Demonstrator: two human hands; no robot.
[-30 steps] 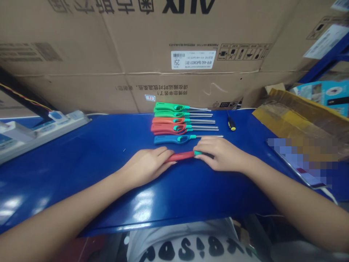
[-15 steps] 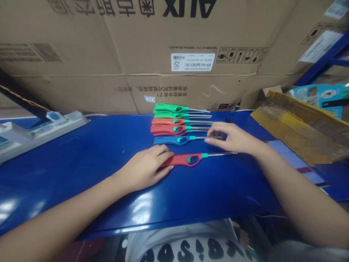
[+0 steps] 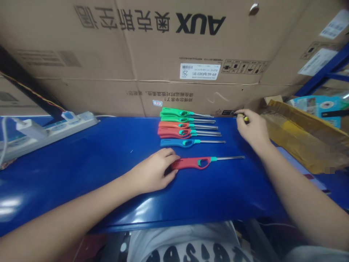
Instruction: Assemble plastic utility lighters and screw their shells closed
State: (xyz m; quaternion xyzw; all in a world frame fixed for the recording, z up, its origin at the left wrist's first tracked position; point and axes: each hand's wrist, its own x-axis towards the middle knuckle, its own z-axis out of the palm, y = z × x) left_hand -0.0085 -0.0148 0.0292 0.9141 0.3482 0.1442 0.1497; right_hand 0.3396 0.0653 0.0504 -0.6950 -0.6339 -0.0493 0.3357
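My left hand [image 3: 156, 171] grips the handle end of a red utility lighter [image 3: 189, 163], its metal nozzle pointing right. Beyond it, several more lighters lie side by side: a blue lighter [image 3: 178, 143] nearest, then a red lighter [image 3: 170, 132], an orange lighter [image 3: 171, 124] and green lighters [image 3: 174, 112] near the cardboard. To the right of their nozzles, my right hand [image 3: 255, 129] is closed around a small yellow-and-black screwdriver [image 3: 246, 119]. Its thin dark end points left; most of its handle is hidden by the fingers.
A large cardboard box [image 3: 109, 94] walls off the back of the blue table [image 3: 109, 145]. On the left lies a white power strip [image 3: 54, 134] with plugs in it. A phone [image 3: 297, 165] lies partly behind my right forearm, beside a yellow-taped carton [image 3: 308, 134].
My right hand has moved away from the blue lighter's nozzle, back and to the right, and now holds the screwdriver. My left hand keeps its hold on the red lighter. The view has shifted slightly.
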